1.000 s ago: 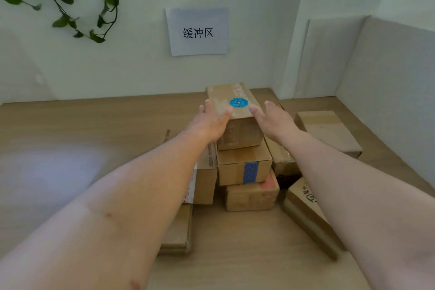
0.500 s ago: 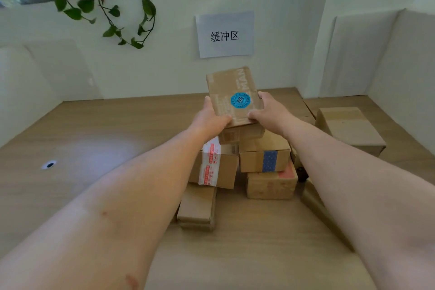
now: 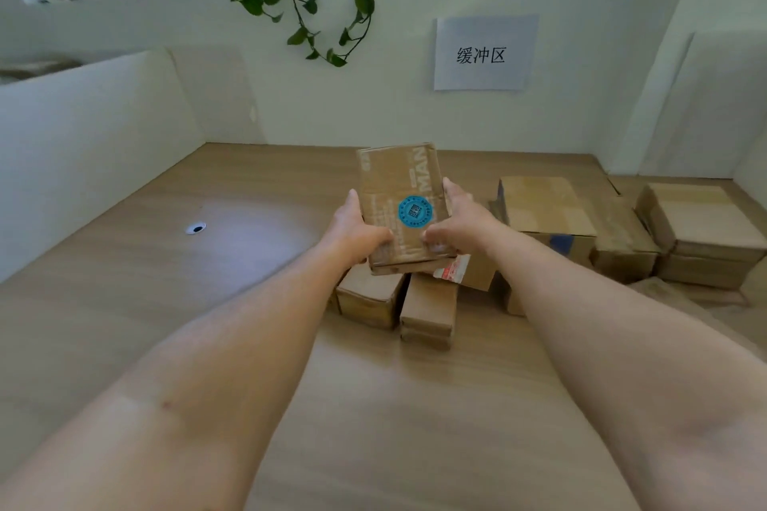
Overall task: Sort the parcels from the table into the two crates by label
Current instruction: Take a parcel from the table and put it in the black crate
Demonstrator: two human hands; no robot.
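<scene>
Cardboard parcel with a round blue sticker is dead centre of the frame, clamped between both hands: left hand grips its left edge and right hand grips its right edge, holding it up off the wooden table. Right below it are two small boxes side by side, with more parcels bunched together toward the right edge of the frame. Up on the back wall there's a paper sign at upper right, and a trailing plant hangs down from the window ledge at top centre.
</scene>
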